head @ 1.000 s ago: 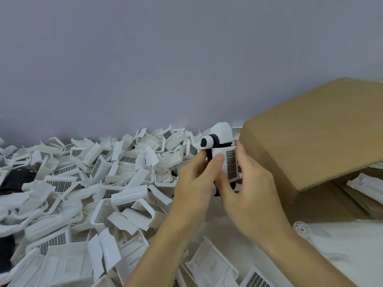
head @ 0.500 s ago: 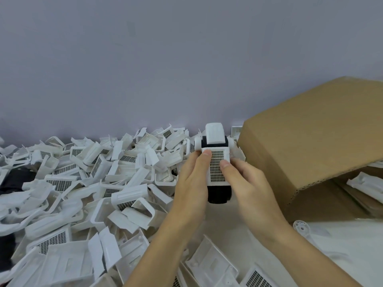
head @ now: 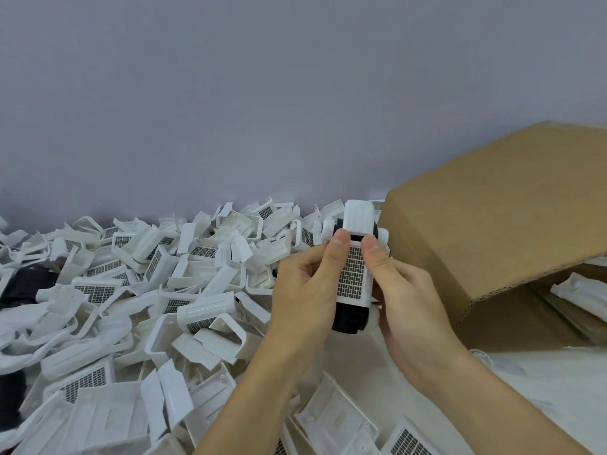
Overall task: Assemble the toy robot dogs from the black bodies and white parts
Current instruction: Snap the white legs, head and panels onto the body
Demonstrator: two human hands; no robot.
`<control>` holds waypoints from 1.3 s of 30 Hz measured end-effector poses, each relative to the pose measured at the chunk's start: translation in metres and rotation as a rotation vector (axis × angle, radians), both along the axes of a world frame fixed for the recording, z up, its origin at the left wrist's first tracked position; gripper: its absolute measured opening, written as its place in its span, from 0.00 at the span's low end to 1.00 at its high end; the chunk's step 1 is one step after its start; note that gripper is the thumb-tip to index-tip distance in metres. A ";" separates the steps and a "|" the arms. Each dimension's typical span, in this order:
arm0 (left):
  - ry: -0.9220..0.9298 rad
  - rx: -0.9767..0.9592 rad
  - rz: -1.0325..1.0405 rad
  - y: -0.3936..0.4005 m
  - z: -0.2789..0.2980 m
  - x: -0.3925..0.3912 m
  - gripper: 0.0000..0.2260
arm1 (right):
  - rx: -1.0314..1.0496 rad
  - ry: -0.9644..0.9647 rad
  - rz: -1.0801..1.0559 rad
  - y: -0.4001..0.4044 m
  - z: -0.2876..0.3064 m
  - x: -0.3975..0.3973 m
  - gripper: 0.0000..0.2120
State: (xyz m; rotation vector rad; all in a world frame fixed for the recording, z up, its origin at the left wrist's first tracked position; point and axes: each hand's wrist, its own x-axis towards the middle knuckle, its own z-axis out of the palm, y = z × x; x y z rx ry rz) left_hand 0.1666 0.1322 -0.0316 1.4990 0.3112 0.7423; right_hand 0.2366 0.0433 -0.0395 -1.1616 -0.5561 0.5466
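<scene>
Gripping the toy robot dog (head: 353,274) from both sides, the two hands hold it up just above the worktop (head: 538,382), right in the middle of the view. The left hand (head: 305,290) wraps its curled fingers round the left flank, thumb laid up along the white back panel with its tip at the top edge of the grille. The right hand (head: 407,300) mirrors it on the right flank, thumb pressed on the same top edge, so the two thumb tips sit side by side with a small gap between them. The dog's white head points away, toward the grey wall (head: 295,93); its black body (head: 348,320) peeks out below the white panel, at the near end between the palms. A white leg piece shows beside each thumb near the head.

To the left, a big heap of loose white parts (head: 131,290) sprawls across the worktop, many with dark gridded panels, running back to the wall. A few black bodies (head: 23,284) lie half buried at the far left edge. More white shells (head: 335,418) lie at the bottom, just beneath the forearms. On the right, a cardboard box (head: 492,224) stands just beside the right hand, one flap raised, with white pieces (head: 581,290) visible inside its opening.
</scene>
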 end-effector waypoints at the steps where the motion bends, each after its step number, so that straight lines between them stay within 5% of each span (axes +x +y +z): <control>1: 0.008 0.005 0.001 0.000 0.000 0.000 0.20 | -0.010 0.005 0.000 0.000 0.000 0.000 0.22; 11: 0.076 0.098 0.052 0.003 -0.001 0.000 0.23 | -0.032 -0.005 -0.005 -0.001 -0.001 0.002 0.25; 29: 0.093 -0.082 -0.114 0.003 -0.007 0.004 0.13 | -0.015 0.041 -0.070 0.000 -0.007 0.005 0.22; 39: 0.067 -0.001 -0.038 0.005 -0.008 0.003 0.15 | -0.064 -0.174 -0.153 -0.001 -0.006 0.005 0.16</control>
